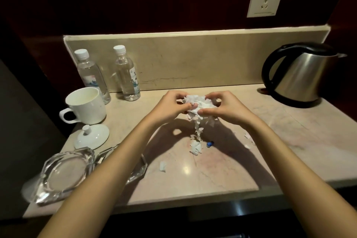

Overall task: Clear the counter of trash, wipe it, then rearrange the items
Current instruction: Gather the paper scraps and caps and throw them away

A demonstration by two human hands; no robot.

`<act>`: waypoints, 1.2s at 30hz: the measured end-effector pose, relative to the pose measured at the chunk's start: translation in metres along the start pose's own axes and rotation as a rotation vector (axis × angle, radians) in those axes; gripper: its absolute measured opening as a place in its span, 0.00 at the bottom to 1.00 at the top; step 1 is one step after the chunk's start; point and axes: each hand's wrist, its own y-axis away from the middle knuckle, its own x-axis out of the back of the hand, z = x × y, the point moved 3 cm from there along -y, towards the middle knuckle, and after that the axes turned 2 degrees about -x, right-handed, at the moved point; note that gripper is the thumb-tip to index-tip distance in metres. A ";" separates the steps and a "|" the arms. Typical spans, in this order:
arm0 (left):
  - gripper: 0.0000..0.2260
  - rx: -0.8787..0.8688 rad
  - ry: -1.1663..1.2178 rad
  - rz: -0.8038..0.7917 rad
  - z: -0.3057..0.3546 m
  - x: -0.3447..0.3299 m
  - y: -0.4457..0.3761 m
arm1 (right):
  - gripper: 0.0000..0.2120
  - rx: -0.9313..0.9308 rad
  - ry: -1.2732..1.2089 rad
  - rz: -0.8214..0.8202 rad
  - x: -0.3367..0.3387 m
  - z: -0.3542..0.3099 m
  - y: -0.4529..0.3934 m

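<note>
Now we are gathering trash: our left hand [170, 105] and right hand [222, 106] both pinch a wad of torn paper [200, 103] above the counter [289, 141], toward twelve o'clock from its middle. Shreds dangle and spill, so we should cup underneath and squeeze tighter. Loose scraps [196, 147] and a blue bit [210, 143] lie at six o'clock of the wad, uncollected.

Left: bottles [108, 75] behind cup [87, 105]; lid [92, 136], ashtrays [64, 170] in front.
Centre: scraps [196, 147] on tabletop [289, 141].
Right: kettle [301, 75] at back.
</note>
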 end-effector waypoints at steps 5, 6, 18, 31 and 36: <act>0.08 0.010 -0.006 0.144 0.014 0.013 0.023 | 0.26 0.057 -0.017 -0.034 0.000 -0.029 0.006; 0.07 0.005 -0.008 0.159 0.017 0.016 0.029 | 0.26 0.077 -0.009 -0.042 -0.001 -0.036 0.009; 0.02 0.064 -0.033 0.267 0.025 0.027 0.101 | 0.25 0.158 0.000 -0.160 -0.039 -0.065 0.043; 0.08 0.156 0.005 0.347 0.021 0.034 0.206 | 0.26 0.251 0.015 -0.280 -0.086 -0.092 0.114; 0.08 0.199 -0.036 0.393 0.008 0.043 0.274 | 0.25 0.286 0.016 -0.372 -0.132 -0.102 0.151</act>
